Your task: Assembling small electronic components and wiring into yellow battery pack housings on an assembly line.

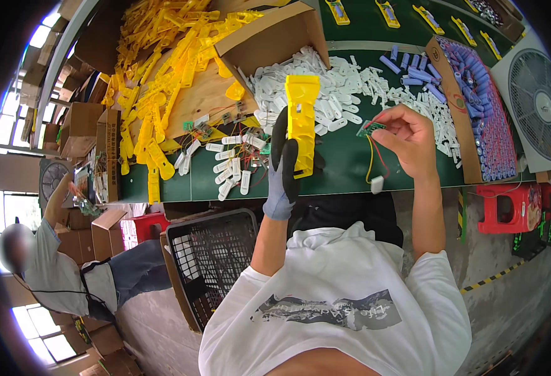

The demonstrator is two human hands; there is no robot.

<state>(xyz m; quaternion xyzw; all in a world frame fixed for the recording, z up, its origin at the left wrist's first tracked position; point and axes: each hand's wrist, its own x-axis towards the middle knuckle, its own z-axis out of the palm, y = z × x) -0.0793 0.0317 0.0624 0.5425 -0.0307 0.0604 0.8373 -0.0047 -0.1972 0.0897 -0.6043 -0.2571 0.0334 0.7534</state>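
green bench [347, 168] has white parts [338, 91] heaped behind the yellow casing [302, 133].

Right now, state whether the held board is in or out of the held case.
Out: the right hand pinches the board, apart from the yellow case in the left hand.

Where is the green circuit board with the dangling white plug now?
In the head view, the green circuit board is right of centre, held in the bare right hand, right of the yellow casing in the gloved left hand.
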